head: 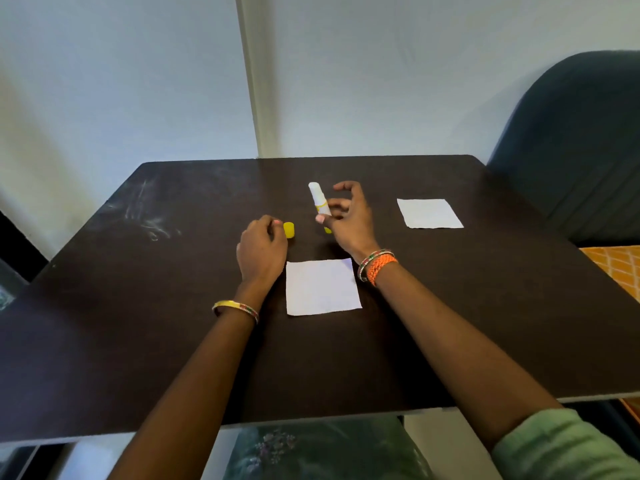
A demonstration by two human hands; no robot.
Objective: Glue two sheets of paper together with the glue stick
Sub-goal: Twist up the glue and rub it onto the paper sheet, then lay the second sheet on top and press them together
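Glue stick (319, 199) at right-hand fingers (334, 205).

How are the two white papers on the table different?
The near paper lies between the person's wrists; the far paper sits away to the right, past the right hand. The near paper looks bigger, being closer. Both are white, square, flat and apart.

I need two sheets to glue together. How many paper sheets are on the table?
2. One paper sheet lies near the table edge between the wrists; the other sheet lies farther back on the right. None looks hidden.
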